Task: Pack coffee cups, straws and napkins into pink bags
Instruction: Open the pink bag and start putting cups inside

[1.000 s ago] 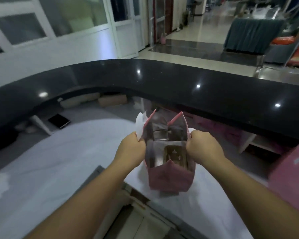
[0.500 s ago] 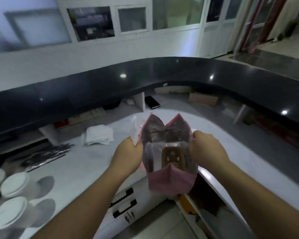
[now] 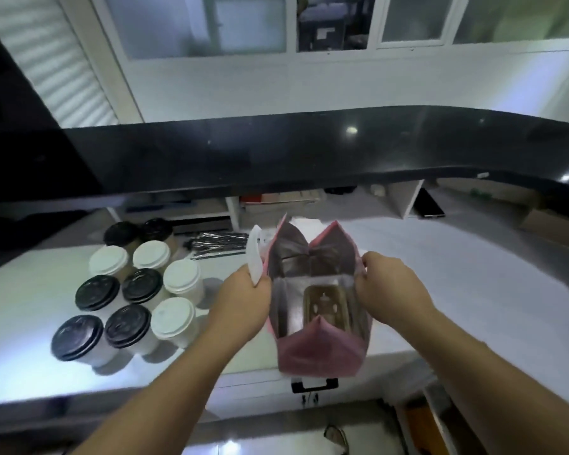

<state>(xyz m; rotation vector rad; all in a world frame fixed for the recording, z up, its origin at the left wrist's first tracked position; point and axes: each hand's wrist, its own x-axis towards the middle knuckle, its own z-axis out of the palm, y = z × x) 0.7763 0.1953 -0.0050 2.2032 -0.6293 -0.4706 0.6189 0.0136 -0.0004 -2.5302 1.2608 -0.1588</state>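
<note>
I hold a pink bag point(image 3: 319, 353) open in front of me, above the counter's front edge. My left hand point(image 3: 242, 302) grips its left rim together with a white handle strip point(image 3: 254, 259). My right hand point(image 3: 391, 287) grips the right rim. A brown cup carrier point(image 3: 324, 303) lies on the bag's bottom. Several coffee cups with white lids point(image 3: 173, 318) and black lids point(image 3: 127, 325) stand to the left on the white counter point(image 3: 457, 290). Dark wrapped straws point(image 3: 217, 243) lie behind them. White napkins point(image 3: 306, 221) show just behind the bag.
A raised black ledge point(image 3: 309, 152) curves along the back of the counter. Under it are shelves with boxes and a dark phone point(image 3: 429, 208). A drawer with a black handle point(image 3: 314, 385) sits below the bag.
The view has swung left, bringing the cups and straws fully into sight. Both hands keep the same grip on the open bag.
</note>
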